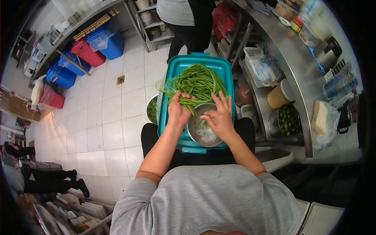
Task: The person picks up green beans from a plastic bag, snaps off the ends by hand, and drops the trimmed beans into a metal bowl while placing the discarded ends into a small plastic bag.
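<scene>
A teal plastic lid or tray (161, 117) rests across my lap, with a large heap of long green beans (199, 83) in a clear plastic bag on it. My left hand (179, 111), at the heap's near left side, is closed around several green beans, their ends poking out toward the bowl. A metal bowl (192, 131) stands on the tray's near part, with clear plastic and small pale green bits inside. My right hand (222, 119) is over the bowl's right rim, fingers apart and thumb bent inward; nothing shows in it.
Left of the tray, a second metal bowl (150, 102) with cut green beans is partly hidden. A steel counter (291, 58) with shelves runs along the right. Another person (188, 27) stands just beyond the tray. Blue and red bins (107, 42) line the far left.
</scene>
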The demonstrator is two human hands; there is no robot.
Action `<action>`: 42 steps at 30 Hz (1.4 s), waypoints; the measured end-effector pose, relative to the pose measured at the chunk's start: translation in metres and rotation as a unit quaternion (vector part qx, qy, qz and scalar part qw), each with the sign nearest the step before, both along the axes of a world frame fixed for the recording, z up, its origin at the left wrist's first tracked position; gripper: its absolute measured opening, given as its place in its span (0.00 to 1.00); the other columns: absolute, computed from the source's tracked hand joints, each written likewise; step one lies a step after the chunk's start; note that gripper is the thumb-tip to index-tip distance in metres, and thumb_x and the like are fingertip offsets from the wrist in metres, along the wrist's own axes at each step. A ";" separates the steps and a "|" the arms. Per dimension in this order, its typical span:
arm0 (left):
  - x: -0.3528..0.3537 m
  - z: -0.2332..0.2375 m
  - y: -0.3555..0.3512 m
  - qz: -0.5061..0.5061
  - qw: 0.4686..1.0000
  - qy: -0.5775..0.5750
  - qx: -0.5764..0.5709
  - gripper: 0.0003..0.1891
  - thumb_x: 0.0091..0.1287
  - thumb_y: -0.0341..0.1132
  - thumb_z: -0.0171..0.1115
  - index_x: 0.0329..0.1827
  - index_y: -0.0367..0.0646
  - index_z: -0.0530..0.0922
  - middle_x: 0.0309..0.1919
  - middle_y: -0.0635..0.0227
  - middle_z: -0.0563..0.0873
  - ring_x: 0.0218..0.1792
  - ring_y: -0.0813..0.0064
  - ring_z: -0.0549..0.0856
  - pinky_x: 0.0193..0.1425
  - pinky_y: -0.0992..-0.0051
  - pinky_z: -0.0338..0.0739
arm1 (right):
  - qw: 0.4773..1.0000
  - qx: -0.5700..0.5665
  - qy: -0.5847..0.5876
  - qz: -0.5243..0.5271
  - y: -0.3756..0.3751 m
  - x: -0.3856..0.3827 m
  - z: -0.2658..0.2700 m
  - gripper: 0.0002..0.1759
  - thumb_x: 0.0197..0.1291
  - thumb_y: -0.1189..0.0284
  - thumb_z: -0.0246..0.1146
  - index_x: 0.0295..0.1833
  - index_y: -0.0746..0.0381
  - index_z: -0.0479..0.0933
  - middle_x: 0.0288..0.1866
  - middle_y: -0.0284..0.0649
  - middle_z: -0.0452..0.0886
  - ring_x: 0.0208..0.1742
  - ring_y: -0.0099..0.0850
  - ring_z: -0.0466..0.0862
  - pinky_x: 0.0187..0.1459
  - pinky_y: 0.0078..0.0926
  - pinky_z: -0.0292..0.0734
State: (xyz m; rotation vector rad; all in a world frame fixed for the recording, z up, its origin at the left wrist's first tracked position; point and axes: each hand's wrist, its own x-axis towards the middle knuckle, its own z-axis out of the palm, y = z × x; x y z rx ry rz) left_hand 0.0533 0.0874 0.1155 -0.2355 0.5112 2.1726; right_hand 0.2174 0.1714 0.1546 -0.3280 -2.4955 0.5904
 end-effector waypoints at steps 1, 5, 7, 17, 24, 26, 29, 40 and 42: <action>0.002 0.000 0.001 -0.005 1.000 0.011 0.007 0.14 0.77 0.40 0.41 0.35 0.42 0.67 0.29 0.68 0.73 0.34 0.71 0.75 0.56 0.63 0.72 | 1.000 -0.001 -0.006 -0.012 -0.002 -0.002 -0.001 0.12 0.53 0.62 0.67 0.34 0.60 0.84 0.69 0.54 0.63 0.75 0.54 0.52 0.71 0.61 0.40; 0.016 0.001 0.006 -0.029 0.999 0.027 0.035 0.15 0.77 0.41 0.40 0.38 0.39 0.68 0.31 0.67 0.74 0.38 0.68 0.76 0.59 0.61 0.72 | 0.999 -0.041 0.027 -0.019 -0.005 -0.005 -0.012 0.11 0.53 0.65 0.68 0.37 0.60 0.83 0.71 0.56 0.58 0.75 0.57 0.51 0.70 0.61 0.41; 0.021 0.006 0.006 -0.028 0.999 0.024 0.032 0.15 0.77 0.42 0.41 0.39 0.39 0.69 0.32 0.66 0.75 0.40 0.68 0.77 0.60 0.61 0.71 | 0.999 -0.013 0.025 -0.038 -0.001 -0.007 -0.015 0.10 0.52 0.67 0.68 0.38 0.60 0.83 0.73 0.57 0.55 0.75 0.59 0.49 0.70 0.61 0.41; 0.031 0.017 0.006 -0.006 0.997 0.077 -0.016 0.18 0.77 0.43 0.41 0.49 0.34 0.69 0.45 0.60 0.78 0.59 0.64 0.75 0.67 0.62 0.68 | 0.995 -0.042 0.069 -0.064 -0.006 -0.008 -0.014 0.05 0.50 0.71 0.68 0.34 0.58 0.83 0.74 0.56 0.53 0.76 0.60 0.45 0.71 0.60 0.41; 0.031 0.020 0.006 -0.018 0.999 0.050 0.009 0.15 0.77 0.41 0.41 0.36 0.39 0.68 0.31 0.65 0.75 0.47 0.67 0.79 0.65 0.61 0.69 | 0.974 -0.152 0.166 0.018 -0.003 -0.005 -0.006 0.04 0.47 0.74 0.70 0.32 0.57 0.84 0.73 0.48 0.60 0.76 0.55 0.49 0.72 0.49 0.47; 0.034 0.020 0.005 -0.041 0.998 0.024 0.030 0.15 0.77 0.41 0.42 0.33 0.41 0.66 0.26 0.69 0.71 0.36 0.72 0.77 0.63 0.61 0.71 | 0.966 -0.180 0.183 0.042 -0.003 -0.005 -0.003 0.05 0.47 0.74 0.70 0.33 0.57 0.85 0.73 0.48 0.61 0.76 0.53 0.50 0.72 0.47 0.48; 0.038 0.026 0.009 -0.044 0.999 0.000 0.004 0.15 0.76 0.40 0.43 0.31 0.43 0.64 0.21 0.73 0.68 0.25 0.78 0.71 0.60 0.61 0.74 | 0.959 -0.201 0.191 0.053 -0.005 -0.004 -0.003 0.05 0.48 0.74 0.70 0.33 0.57 0.85 0.72 0.47 0.62 0.76 0.52 0.51 0.72 0.46 0.48; 0.010 0.009 0.001 0.000 0.999 -0.025 0.026 0.13 0.75 0.38 0.48 0.30 0.45 0.64 0.18 0.76 0.65 0.22 0.81 0.68 0.65 0.63 0.70 | 0.941 -0.233 0.242 -0.046 0.027 0.011 0.029 0.05 0.58 0.74 0.64 0.35 0.62 0.84 0.63 0.45 0.73 0.71 0.46 0.63 0.68 0.40 0.57; 0.009 0.014 -0.002 -0.041 0.994 -0.015 0.098 0.11 0.73 0.36 0.51 0.31 0.46 0.66 0.18 0.76 0.67 0.23 0.81 0.71 0.67 0.63 0.69 | 0.956 -0.229 0.179 -0.039 0.026 0.009 0.016 0.05 0.58 0.73 0.64 0.35 0.62 0.84 0.61 0.45 0.75 0.70 0.45 0.64 0.68 0.40 0.58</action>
